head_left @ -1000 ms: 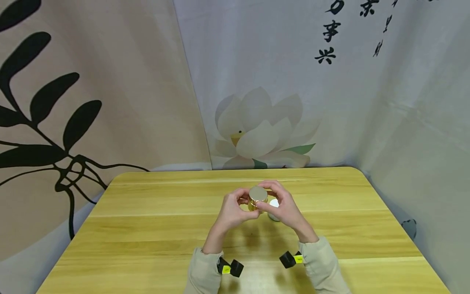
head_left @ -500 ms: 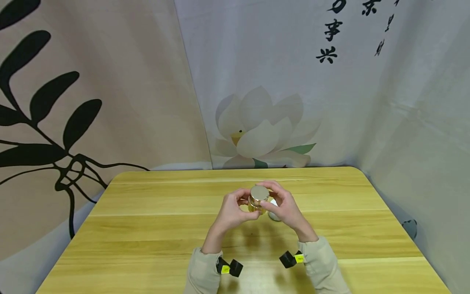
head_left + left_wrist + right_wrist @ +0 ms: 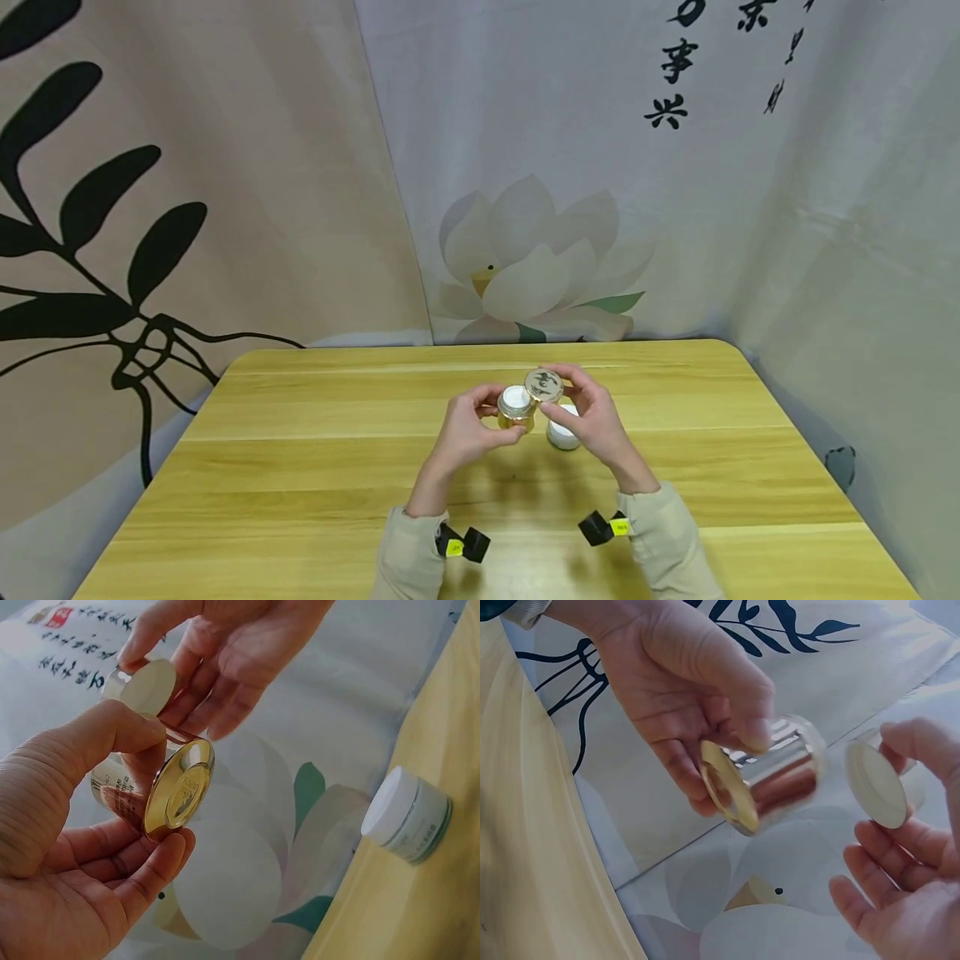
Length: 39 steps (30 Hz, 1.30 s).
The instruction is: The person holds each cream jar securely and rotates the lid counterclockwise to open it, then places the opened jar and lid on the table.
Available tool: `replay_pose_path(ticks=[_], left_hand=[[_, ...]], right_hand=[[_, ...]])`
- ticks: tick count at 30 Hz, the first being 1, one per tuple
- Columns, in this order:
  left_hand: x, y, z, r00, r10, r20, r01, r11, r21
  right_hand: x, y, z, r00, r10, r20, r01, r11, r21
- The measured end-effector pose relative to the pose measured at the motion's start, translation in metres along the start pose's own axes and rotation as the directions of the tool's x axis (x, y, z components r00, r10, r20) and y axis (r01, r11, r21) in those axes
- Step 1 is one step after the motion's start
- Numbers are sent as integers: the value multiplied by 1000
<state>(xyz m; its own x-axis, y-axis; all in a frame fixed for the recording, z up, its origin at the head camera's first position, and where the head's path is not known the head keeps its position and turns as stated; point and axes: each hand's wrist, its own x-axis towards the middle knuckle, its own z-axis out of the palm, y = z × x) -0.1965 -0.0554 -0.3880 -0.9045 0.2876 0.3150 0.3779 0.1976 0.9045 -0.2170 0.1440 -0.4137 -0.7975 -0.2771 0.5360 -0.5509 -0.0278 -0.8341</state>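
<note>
My left hand [image 3: 468, 429] grips a small gold cosmetic jar [image 3: 516, 418] around its side, above the table. The jar's white top shows in the head view, and its gold base faces the camera in the left wrist view. Just right of the jar, my right hand [image 3: 592, 417] pinches the gold lid [image 3: 543, 385] between thumb and fingers. The lid is off the jar and tilted, with its pale inner face [image 3: 877, 784] visible in the right wrist view. A second jar with a white lid [image 3: 407, 815] stands on the table beyond the right hand's thumb.
The wooden table [image 3: 300, 467] extends around both hands. Behind it hangs a cloth backdrop [image 3: 562, 150] printed with a lotus, dark leaves and writing. Black wrist cameras are strapped at both sleeve cuffs.
The lid has come off the gold jar and moved up and right with my right hand, baring the jar's white top. My left hand and the jar have shifted slightly left.
</note>
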Motion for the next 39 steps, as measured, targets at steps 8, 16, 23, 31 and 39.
replay_pose_path(ticks=[8, 16, 23, 31, 39], left_hand=[[-4, -5, -7, 999, -36, -28, 36, 999, 13], [-10, -9, -18, 996, -65, -68, 68, 996, 56], [-11, -35, -26, 992, -60, -111, 67, 996, 60], [-13, -61, -35, 988, -61, -145, 71, 995, 63], [-14, -64, -40, 987, -61, -148, 72, 995, 69]], right_hand=[[-5, 0, -12, 999, -25, -46, 26, 999, 24], [-18, 0, -27, 996, -22, -92, 26, 999, 42], [-30, 0, -44, 988, -61, -144, 70, 996, 61], [-46, 0, -67, 984, -51, -169, 54, 998, 17], [-58, 0, -82, 978, -7, -207, 0, 999, -35]])
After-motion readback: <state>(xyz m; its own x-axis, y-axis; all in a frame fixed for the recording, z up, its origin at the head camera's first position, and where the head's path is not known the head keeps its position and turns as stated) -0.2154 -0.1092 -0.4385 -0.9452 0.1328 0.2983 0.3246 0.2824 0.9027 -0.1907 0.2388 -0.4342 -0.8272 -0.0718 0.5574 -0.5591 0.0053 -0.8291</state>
